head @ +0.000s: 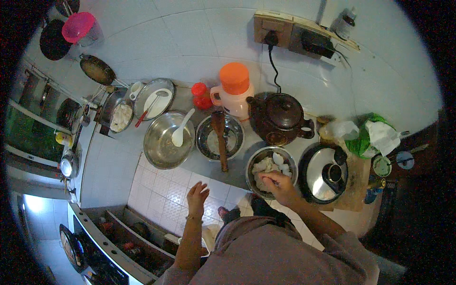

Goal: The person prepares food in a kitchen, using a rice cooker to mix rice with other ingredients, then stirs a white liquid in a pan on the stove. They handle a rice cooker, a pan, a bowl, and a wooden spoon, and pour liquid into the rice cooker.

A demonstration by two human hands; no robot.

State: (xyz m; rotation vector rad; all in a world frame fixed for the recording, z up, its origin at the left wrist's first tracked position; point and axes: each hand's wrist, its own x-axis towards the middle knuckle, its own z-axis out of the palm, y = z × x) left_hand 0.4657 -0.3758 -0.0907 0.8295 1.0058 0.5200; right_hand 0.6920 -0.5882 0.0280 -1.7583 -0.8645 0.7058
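Note:
My right hand [279,185] is over the near rim of a steel bowl [250,185], its fingers bent toward the contents. Inside lie pale, lumpy pieces of food [265,165] and a white spoon or scoop [278,159]. Whether the fingers pinch a piece is too blurred to tell. My left hand [197,196] hangs in the air above the tiled floor, fingers loosely apart and holding nothing. Left of the food bowl, a wooden spatula [222,146] rests across a second steel bowl [203,151]. Beyond it, a wide steel basin [158,142] has a white rice paddle [180,133] in it.
Behind the bowls stand a dark clay pot [281,115], plugged in at the wall, an orange-lidded jug [233,92] and a red-lidded jar [201,96]. A lidded pan [324,174] sits at right. White powder fills part of a bowl [171,89] at left. Open drawers [139,242] are below left.

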